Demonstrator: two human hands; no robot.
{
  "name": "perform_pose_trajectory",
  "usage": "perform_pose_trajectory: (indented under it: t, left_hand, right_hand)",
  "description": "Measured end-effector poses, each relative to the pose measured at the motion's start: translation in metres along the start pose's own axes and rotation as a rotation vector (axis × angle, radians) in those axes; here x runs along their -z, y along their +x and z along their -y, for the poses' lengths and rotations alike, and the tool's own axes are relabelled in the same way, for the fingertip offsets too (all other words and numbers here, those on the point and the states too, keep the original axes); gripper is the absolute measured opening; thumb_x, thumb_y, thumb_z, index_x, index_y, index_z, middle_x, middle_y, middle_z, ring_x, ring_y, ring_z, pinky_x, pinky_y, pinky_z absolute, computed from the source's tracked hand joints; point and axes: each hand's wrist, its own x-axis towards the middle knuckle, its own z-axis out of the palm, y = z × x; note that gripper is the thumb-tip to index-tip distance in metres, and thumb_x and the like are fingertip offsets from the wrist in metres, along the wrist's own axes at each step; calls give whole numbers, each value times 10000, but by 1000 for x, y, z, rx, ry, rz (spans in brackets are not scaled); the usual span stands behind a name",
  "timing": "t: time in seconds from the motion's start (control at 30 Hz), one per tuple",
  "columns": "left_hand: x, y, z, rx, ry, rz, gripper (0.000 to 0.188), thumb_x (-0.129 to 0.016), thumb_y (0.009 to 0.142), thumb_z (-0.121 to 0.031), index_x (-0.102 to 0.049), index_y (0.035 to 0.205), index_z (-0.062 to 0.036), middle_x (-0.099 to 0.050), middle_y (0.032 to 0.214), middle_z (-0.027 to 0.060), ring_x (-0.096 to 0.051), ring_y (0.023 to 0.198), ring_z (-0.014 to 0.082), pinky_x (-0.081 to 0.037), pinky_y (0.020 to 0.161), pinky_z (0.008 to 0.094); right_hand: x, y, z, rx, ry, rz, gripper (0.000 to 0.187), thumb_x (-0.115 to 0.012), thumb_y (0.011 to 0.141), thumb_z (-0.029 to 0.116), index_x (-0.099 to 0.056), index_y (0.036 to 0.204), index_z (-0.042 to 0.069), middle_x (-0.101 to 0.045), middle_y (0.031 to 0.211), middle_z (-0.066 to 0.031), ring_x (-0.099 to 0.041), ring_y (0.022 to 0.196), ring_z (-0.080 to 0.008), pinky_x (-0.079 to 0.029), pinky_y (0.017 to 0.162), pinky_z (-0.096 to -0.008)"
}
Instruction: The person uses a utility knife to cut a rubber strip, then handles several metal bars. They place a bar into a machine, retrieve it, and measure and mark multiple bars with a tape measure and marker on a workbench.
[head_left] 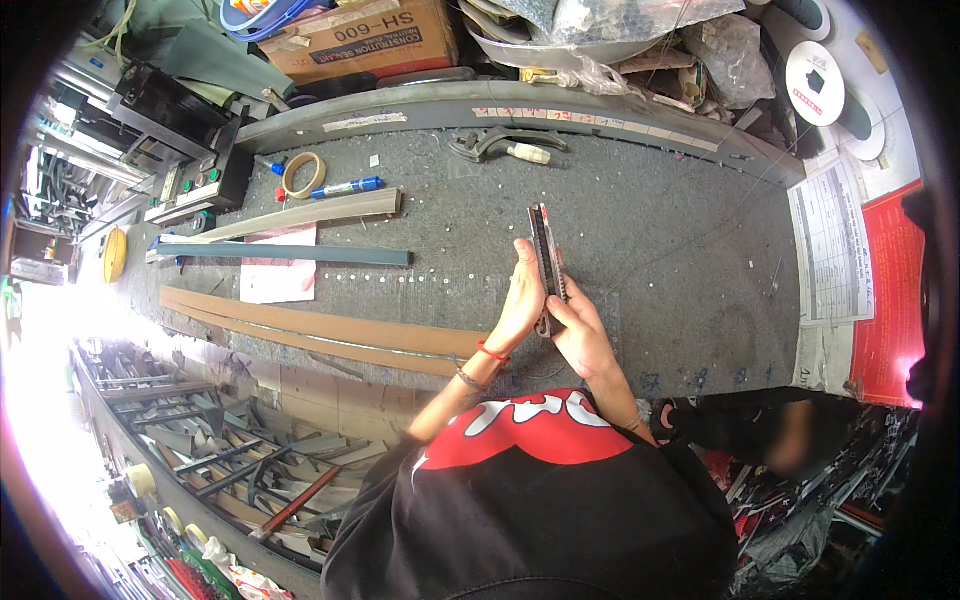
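Above the grey workbench (680,260) I hold a short, narrow dark-and-silver piece (544,245), with ridges along its length. Its exact kind is hard to make out. My left hand (522,298) presses against its left side, thumb pointing up along it. From the right, my right hand (582,328) grips its lower end, the thumb lying across it. The upper end sticks out beyond my fingers. Left of my hands, long brown strips (330,325) lie on the bench, reaching to my left wrist.
A dark green-grey bar (330,254) and a beige profile (300,214) lie over a pinkish paper sheet (280,285). Farther back are a tape roll (291,188), a blue marker (350,186) and a dark tool with a pale handle (528,153). A raised ledge (440,120) borders the bench.
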Motion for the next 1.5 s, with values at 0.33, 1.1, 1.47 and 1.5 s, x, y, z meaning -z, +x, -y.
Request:
perform_pose_trajectory:
  t: [0.33, 1.1, 1.47, 1.5]
  left_hand:
    - [3, 6, 5, 137, -228, 7, 751, -134, 901, -690, -550, 841, -67, -525, 731, 25, -507, 639, 126, -440, 615, 272]
    - [7, 5, 15, -62, -155, 18, 676, -152, 910, -678, -460, 786, -89, -473, 701, 29, -461, 572, 103, -408, 530, 252]
    - [9, 2, 12, 26, -234, 114, 675, -170, 891, -705, -454, 824, -96, -476, 697, 28, -459, 576, 102, -400, 512, 241]
    - [9, 1, 12, 32, -241, 106, 673, -173, 892, -703, -456, 826, -96, -476, 694, 28, -460, 580, 101, -399, 511, 240]
  right_hand:
    - [12, -9, 10, 50, -306, 168, 625, -590, 902, 79, -255, 1414, -48, -450, 1307, -70, -450, 1153, -124, -376, 976, -290]
    - [20, -12, -1, 26, -93, 98, 563, -546, 903, 3, -279, 1390, -90, -485, 1308, -113, -520, 1121, -152, -424, 952, -289]
    - [7, -19, -15, 101, -164, -65, 496, -575, 903, 52, -375, 1341, -71, -577, 1131, -79, -566, 912, -108, -495, 767, -275]
    - [5, -19, -13, 104, -190, -50, 491, -568, 912, 71, -377, 1342, -66, -579, 1125, -78, -567, 909, -109, -497, 766, -274]
